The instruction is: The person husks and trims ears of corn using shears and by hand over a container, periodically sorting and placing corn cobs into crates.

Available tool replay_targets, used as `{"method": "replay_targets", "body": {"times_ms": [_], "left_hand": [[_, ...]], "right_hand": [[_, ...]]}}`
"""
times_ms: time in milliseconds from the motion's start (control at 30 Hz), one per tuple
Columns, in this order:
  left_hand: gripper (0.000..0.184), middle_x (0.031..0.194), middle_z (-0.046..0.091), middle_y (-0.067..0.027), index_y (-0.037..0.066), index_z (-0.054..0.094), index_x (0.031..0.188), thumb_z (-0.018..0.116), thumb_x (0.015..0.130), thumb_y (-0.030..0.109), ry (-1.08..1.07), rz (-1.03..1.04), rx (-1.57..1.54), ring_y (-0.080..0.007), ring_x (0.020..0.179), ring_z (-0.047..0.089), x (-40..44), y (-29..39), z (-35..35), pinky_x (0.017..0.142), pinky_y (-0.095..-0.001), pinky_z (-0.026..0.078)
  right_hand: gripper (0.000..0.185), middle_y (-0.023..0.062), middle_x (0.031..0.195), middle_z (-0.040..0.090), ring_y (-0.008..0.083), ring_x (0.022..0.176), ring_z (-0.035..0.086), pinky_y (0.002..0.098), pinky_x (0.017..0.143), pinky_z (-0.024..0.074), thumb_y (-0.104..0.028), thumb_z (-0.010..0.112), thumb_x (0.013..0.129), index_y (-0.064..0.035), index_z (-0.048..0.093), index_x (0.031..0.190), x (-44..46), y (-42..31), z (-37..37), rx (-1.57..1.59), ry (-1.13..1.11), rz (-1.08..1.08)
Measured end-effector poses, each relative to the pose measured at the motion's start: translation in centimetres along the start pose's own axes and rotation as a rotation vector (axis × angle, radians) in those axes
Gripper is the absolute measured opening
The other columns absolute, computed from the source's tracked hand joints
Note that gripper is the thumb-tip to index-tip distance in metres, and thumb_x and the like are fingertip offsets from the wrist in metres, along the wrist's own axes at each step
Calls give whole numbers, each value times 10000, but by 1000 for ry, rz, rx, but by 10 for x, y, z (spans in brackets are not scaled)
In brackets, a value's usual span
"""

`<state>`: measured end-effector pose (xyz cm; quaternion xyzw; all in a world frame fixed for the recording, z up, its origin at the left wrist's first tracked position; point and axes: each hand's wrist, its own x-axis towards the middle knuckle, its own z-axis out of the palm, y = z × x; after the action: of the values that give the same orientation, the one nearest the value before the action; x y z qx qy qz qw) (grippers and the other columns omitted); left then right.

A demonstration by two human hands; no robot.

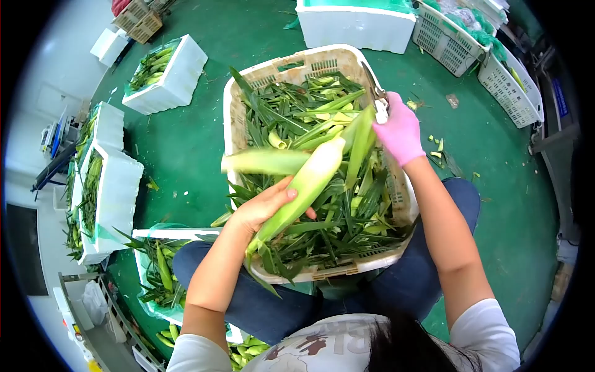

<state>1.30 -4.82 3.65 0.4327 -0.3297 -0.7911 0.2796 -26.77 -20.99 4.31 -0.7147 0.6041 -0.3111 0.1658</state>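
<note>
Left hand (268, 208) holding corn (304, 186), husk-filled basket (240, 115) below

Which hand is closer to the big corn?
Your left hand: it is wrapped around the corn. Your right hand, in pink, is apart from it, over by the basket's right side.

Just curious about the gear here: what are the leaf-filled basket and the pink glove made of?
The basket looks like hard plastic, dull and stained, with a moulded rim and slots. The glove seems thin rubber or nitrile, smooth and close-fitting, though fabric isn't ruled out.
</note>
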Motion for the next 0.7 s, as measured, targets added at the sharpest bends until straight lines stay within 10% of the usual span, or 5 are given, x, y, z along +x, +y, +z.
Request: {"method": "replay_targets", "body": {"times_ms": [233,500,533,633,700], "left_hand": [[672,1148,672,-112,-5,564,1279,851,702,186,210,236,841,-222,1057,637,-13,20,24,927,-342,496],[719,1170,604,-26,253,637,1260,710,617,-60,606,837,1848,-272,1273,510,-19,25,32,1153,-582,236],[714,1211,581,-65,229,631,1265,693,620,-70,753,874,1746,-305,1292,488,-18,22,35,1150,-567,249],[669,1421,454,-162,55,455,1402,657,775,-59,1049,939,1166,-382,1336,419,-17,8,42,1110,-458,345],[526,1454,443,-121,36,403,1430,598,948,112,746,836,274,-312,1326,442,-3,-12,34,1094,-437,368]], "right_hand": [[509,182,986,690,331,886,685,412,819,543,-298,718,800,-15,572,1199,-12,-20,-20,159,-93,-53],[654,109,1079,623,127,588,605,239,406,463,-268,728,797,-1,476,1339,-82,-52,-22,872,-1117,311],[736,114,1089,618,120,510,581,224,297,408,-260,737,787,-2,428,1403,-91,-68,-28,921,-1122,385],[701,97,1194,600,153,959,615,276,750,551,-262,723,823,-7,432,1407,-116,-66,6,1193,-946,306],[663,65,1221,595,148,1085,555,298,955,466,-274,716,838,-10,453,1386,-121,-78,0,1225,-906,360]]}}
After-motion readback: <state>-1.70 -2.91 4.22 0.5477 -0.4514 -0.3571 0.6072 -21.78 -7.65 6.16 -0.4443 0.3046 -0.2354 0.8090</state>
